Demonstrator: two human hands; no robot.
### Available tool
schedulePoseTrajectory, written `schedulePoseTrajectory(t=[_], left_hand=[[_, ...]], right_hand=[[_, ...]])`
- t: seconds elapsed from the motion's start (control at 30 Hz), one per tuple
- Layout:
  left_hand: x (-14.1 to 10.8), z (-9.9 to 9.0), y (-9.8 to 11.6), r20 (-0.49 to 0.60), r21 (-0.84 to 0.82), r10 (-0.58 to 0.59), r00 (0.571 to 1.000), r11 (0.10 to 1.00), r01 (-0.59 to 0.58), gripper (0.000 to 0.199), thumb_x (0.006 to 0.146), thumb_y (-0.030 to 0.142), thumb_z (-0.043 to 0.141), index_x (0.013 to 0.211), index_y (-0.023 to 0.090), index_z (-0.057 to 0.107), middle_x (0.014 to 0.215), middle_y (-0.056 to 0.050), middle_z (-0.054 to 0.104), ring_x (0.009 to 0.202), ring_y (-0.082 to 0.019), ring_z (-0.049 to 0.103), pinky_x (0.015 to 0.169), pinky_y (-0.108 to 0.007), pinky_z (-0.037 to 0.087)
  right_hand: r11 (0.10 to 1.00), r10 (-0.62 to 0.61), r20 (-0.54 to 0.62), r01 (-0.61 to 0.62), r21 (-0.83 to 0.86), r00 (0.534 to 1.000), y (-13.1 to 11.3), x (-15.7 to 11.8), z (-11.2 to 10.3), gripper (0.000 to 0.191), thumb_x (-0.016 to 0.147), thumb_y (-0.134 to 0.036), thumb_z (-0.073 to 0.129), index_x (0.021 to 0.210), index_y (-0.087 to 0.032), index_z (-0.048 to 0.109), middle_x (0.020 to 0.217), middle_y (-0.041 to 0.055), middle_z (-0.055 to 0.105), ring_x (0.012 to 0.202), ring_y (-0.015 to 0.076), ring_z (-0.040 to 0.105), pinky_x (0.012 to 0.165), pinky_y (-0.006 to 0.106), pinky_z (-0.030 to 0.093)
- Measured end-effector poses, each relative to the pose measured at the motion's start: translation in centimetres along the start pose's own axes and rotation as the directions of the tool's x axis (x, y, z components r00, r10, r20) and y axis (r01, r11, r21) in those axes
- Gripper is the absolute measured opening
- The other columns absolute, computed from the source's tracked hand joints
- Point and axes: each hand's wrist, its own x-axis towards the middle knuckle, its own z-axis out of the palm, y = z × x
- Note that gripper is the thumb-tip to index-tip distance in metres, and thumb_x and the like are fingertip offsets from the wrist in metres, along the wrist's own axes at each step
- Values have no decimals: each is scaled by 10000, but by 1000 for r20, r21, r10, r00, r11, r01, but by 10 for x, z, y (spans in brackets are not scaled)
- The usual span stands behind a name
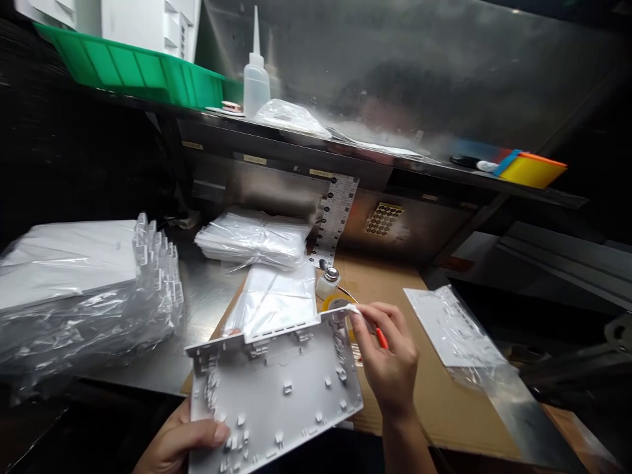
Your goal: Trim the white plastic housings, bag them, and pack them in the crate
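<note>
While the left hand grips the stiff, light plastic cover at seven o'clock, the right hand pinches a red-handled swab at its one-o'clock corner; edges seem the safest hold.

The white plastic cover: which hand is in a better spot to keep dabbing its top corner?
Probably the right hand. It pinches an orange-handled tool with its white tip right at the corner of the white plastic cover. The left hand is busy gripping the cover's bottom edge, steadying it.
</note>
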Motion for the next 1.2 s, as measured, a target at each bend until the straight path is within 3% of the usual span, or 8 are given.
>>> schedulePoseTrajectory(t=[0.1,0.2,0.33,0.47,0.63,0.73,1.0,1.2], left_hand=[[2,6,-3,57,-48,16,998,999,-13,431,502,78,893,901,161,755,707,-79,775,664,-338,760,626,-408,634],[5,10,-6,115,-60,36,993,998,-29,424,550,54,823,958,135,743,732,-89,771,670,-311,756,620,-375,615],[7,24,-10,156,-56,35,987,998,-27,840,575,40,791,1375,191,584,911,-84,790,794,-298,764,658,-339,590],[10,52,-19,191,-74,86,978,995,-73,1125,633,38,772,1600,312,266,1225,-77,737,1003,-274,733,811,-331,570],[9,87,-31,272,-82,211,939,977,-195,1026,736,103,762,1604,356,277,1470,-29,597,1342,-266,554,1150,-338,387],[6,97,-35,339,-81,274,900,962,-262,925,805,179,770,1596,331,317,1536,-36,535,1443,-271,448,1209,-344,311],[6,97,-36,385,-32,290,876,953,-302,849,830,198,754,1565,379,370,1561,3,507,1464,-246,424,1210,-328,284],[6,95,-37,371,-55,256,893,966,-254,889,784,189,806,1545,406,401,1519,11,557,1444,-250,453,1188,-324,318]], right_hand=[[997,-51,-41,48,-68,998,8,-2,-1,125,913,-157,705,1021,-202,748,965,38,656,788,126,631,744,269,531],[992,-84,-3,83,-94,996,21,-6,-3,121,913,-194,717,1028,-209,753,979,40,664,740,122,615,730,277,514],[989,-24,-26,19,-148,999,35,-8,-1,111,925,-274,712,986,-195,759,948,42,673,746,133,611,738,281,502],[999,23,-69,-26,-47,997,18,-8,4,98,916,-264,717,972,-191,750,946,42,663,791,141,607,737,274,500],[994,-31,-27,34,108,999,-41,-19,12,139,906,-160,703,1027,-223,728,1003,34,636,881,142,615,734,251,510],[978,-99,-54,107,179,994,-64,-23,16,182,910,-103,662,1048,-211,713,995,37,619,890,143,612,734,250,516],[977,-97,-87,111,180,991,-68,-21,15,197,912,-85,659,1053,-210,718,992,29,614,881,129,602,746,237,509],[979,-167,-48,171,108,985,-68,-18,17,190,907,-95,663,1050,-204,724,982,37,627,894,141,634,755,239,532]])
